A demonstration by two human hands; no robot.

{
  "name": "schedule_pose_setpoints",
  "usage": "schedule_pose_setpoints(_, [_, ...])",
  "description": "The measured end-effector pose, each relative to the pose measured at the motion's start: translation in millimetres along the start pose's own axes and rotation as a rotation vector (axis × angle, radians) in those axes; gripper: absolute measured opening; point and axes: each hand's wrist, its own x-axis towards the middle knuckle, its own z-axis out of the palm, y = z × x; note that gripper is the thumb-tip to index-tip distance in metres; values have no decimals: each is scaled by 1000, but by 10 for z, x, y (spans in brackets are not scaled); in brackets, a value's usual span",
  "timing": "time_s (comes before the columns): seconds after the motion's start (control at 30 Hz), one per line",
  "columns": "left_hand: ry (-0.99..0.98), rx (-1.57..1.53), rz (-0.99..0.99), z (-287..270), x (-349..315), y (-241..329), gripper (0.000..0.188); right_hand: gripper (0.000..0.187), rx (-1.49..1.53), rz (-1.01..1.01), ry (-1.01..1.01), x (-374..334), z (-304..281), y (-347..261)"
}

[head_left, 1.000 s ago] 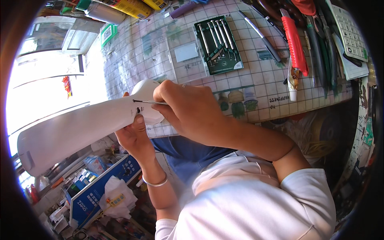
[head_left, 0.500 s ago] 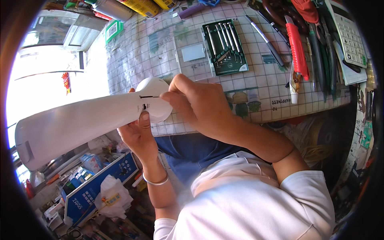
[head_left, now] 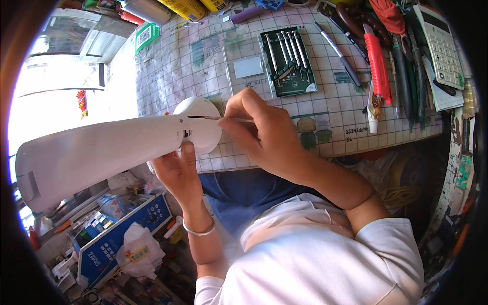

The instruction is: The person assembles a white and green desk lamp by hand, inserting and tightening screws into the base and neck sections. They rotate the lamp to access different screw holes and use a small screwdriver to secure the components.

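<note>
A long white plastic device with a rounded end point(head_left: 101, 142) stretches from the far left to the table's near edge. My left hand point(head_left: 178, 168) is closed around its narrow part from below, the thumb lying near a small black switch-like mark. In my right hand point(head_left: 259, 124), pinched between thumb and fingers, is a slim precision screwdriver point(head_left: 205, 118). Its dark tip points left, beside a small dark hole in the device's casing. Whether the tip touches the casing I cannot tell. Beyond my right hand lies an open screwdriver case point(head_left: 288, 61) holding several small silver screwdrivers.
A grid-patterned cover point(head_left: 178, 71) lies on the table. To the right are a pen point(head_left: 338, 53), a red utility knife point(head_left: 377, 66), a glue tube point(head_left: 374, 109), pliers and a calculator point(head_left: 439, 46). Cans point(head_left: 183, 7) stand at the back. Boxes and a blue panel point(head_left: 122, 239) sit lower left.
My right hand has drawn the screwdriver slightly right and up, its tip off the spot it was at. The small hole now shows. My left hand still holds the device.
</note>
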Motion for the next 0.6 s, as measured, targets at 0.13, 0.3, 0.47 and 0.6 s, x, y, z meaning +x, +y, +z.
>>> schedule_pose_setpoints(0.13, [175,50,80,28,-125,17,53,14,-5,-20,-4,8,-26,31])
schedule_pose_setpoints(0.3, [118,3,79,53,-145,-52,50,19,-174,-192,35,148,171,70])
schedule_pose_setpoints(0.47, [90,39,111,101,-67,-79,48,13,-248,-227,21,319,329,-34])
schedule_pose_setpoints(0.6, [84,79,128,79,-84,-107,44,11,-321,-323,45,320,359,-35])
